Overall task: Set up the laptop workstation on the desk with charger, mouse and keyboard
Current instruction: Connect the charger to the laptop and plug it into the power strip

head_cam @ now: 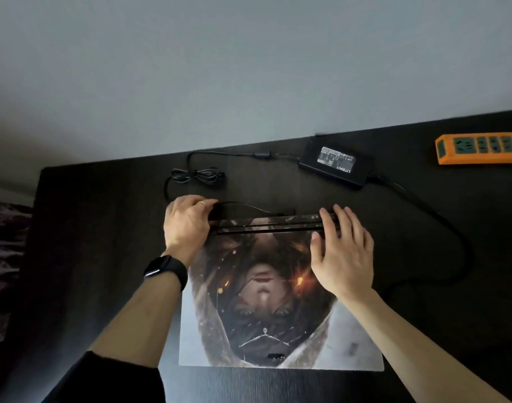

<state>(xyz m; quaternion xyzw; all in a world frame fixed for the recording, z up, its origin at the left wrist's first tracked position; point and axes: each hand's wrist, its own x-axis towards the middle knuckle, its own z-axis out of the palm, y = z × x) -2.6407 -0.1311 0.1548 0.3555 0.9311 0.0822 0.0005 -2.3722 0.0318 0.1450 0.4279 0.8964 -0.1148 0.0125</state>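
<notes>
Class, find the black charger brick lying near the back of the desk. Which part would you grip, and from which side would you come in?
Probably best from above, pinching the charger brick across its two long sides. It lies flat with its label up, and a cable leaves each short end, so only the long sides are free for fingers.
</notes>
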